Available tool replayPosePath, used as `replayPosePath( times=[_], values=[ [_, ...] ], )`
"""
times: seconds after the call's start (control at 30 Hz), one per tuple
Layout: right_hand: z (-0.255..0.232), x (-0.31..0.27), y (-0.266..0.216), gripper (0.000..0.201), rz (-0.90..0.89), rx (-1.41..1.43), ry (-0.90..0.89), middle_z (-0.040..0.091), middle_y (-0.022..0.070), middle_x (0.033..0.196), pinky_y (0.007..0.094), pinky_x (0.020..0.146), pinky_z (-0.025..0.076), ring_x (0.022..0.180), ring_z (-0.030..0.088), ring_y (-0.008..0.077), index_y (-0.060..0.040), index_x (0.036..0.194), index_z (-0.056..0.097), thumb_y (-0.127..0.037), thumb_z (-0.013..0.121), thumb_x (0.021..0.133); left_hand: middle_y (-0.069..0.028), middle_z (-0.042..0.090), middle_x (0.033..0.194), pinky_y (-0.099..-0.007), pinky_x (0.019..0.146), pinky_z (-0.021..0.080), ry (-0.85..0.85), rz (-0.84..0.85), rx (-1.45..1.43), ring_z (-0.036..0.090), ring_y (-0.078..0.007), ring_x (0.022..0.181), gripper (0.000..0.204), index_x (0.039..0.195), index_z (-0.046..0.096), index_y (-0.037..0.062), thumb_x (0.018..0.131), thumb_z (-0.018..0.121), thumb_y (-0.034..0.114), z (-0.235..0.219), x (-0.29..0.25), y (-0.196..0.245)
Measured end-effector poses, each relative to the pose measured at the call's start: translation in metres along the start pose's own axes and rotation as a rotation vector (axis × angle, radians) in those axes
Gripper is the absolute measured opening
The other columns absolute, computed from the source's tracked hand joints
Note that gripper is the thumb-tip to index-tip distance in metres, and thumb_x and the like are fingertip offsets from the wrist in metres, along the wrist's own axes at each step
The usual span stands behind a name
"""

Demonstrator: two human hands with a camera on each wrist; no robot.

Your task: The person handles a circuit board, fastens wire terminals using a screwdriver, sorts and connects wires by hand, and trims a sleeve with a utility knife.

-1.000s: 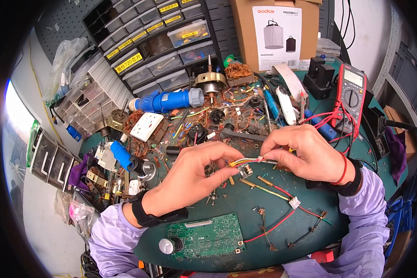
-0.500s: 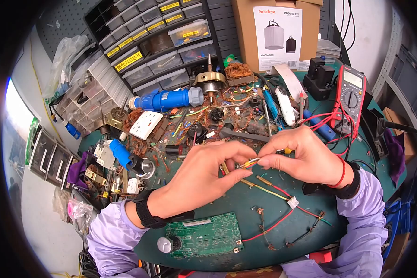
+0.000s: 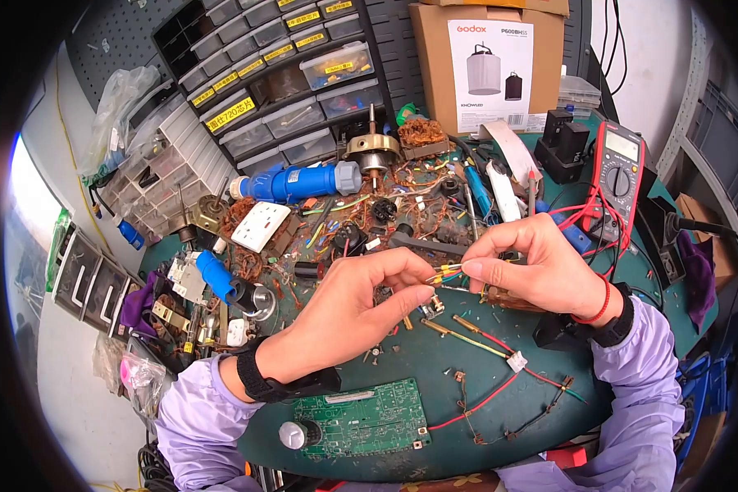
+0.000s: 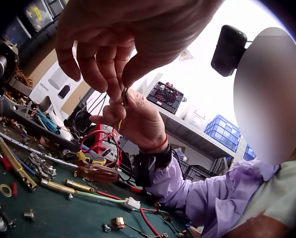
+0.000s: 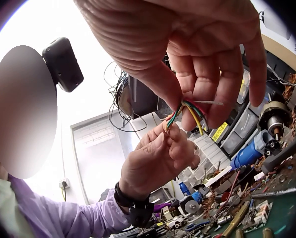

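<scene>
Short thin coloured wires [image 5: 192,111], with yellow, green, red and white among them, run between my two hands above the bench. My right hand [image 3: 533,275] pinches the bunch between thumb and fingers, and loose wire ends fan out below its grip in the right wrist view. My left hand [image 3: 361,299] pinches wire ends at the lower side of the bunch with thumb and forefinger. Beneath the hands lie brass pins [image 4: 58,187] on red and green leads, joined at a white connector [image 3: 517,361]. A small metal terminal part [image 3: 432,307] sits just below the left fingertips.
A green circuit board [image 3: 361,416] lies in front, with a red lead. Under the right hand is a screwdriver with an amber handle [image 4: 96,172]. Scrap wire, a blue plug [image 3: 295,182] and a multimeter [image 3: 619,176] fill the back, before drawers [image 3: 328,102] and a carton [image 3: 435,74].
The wires first stretched sideways between the hands; the hands came together, then the right hand shifted its hold, and yellow and blue strands now show between the fingertips.
</scene>
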State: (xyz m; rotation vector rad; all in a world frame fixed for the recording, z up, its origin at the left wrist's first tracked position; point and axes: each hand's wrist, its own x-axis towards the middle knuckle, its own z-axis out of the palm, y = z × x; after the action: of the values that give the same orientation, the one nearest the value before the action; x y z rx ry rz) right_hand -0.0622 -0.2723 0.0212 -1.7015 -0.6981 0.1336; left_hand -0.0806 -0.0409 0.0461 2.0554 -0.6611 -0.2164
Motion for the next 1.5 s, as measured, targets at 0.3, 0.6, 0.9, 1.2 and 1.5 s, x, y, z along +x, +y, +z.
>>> replayPosePath(
  times=[0.3,0.6,0.9,1.2,1.5],
  values=[
    [0.001,-0.001,-0.007,0.014,0.111,0.001,-0.033,0.065,-0.0002,0.07,0.0203,0.056,0.042,0.064,0.054,0.0023,0.0002,0.091,0.068,-0.014,0.065,0.089,-0.0021,0.066,0.086,-0.0245,0.073,0.046,-0.024,-0.046,0.015,0.058,-0.0072,0.081,0.013,0.098,0.064,-0.0004,0.091,0.061,0.009,-0.002,0.0,0.0],
    [0.004,-0.002,-0.007,0.011,0.056,0.04,-0.047,0.067,0.0014,0.073,0.0203,0.06,0.045,0.068,0.058,0.0025,0.0007,0.089,0.066,-0.01,0.065,0.088,-0.0031,0.066,0.086,-0.0254,0.075,0.046,-0.037,0.026,0.029,0.058,-0.0082,0.082,0.012,0.097,0.066,-0.0003,0.089,0.063,0.008,0.0,0.0,-0.003],
    [0.002,-0.002,-0.008,0.012,0.163,0.077,-0.073,0.067,0.0017,0.072,0.02,0.057,0.045,0.065,0.058,0.0026,0.0012,0.092,0.067,-0.01,0.062,0.09,-0.0031,0.065,0.085,-0.024,0.069,0.046,-0.049,0.025,0.058,0.058,-0.0071,0.078,0.016,0.103,0.064,-0.0008,0.09,0.063,0.009,0.001,0.004,0.003],
    [0.003,-0.002,-0.015,0.02,0.175,0.094,-0.114,0.066,0.0024,0.074,0.0218,0.063,0.045,0.07,0.057,0.0052,0.0022,0.101,0.067,-0.012,0.054,0.096,-0.0036,0.065,0.088,-0.0243,0.071,0.049,-0.101,-0.05,-0.073,0.059,-0.0073,0.08,0.017,0.104,0.063,-0.0013,0.094,0.058,0.012,0.001,0.006,-0.01],
    [0.003,-0.001,-0.013,0.013,0.16,0.116,-0.116,0.066,0.0046,0.073,0.0236,0.065,0.044,0.071,0.059,0.0058,0.0018,0.103,0.058,-0.006,0.053,0.094,-0.0029,0.065,0.088,-0.0241,0.072,0.048,-0.066,0.047,-0.01,0.058,-0.0068,0.08,0.015,0.102,0.063,-0.001,0.093,0.059,0.01,0.003,0.003,-0.002]
  ],
)
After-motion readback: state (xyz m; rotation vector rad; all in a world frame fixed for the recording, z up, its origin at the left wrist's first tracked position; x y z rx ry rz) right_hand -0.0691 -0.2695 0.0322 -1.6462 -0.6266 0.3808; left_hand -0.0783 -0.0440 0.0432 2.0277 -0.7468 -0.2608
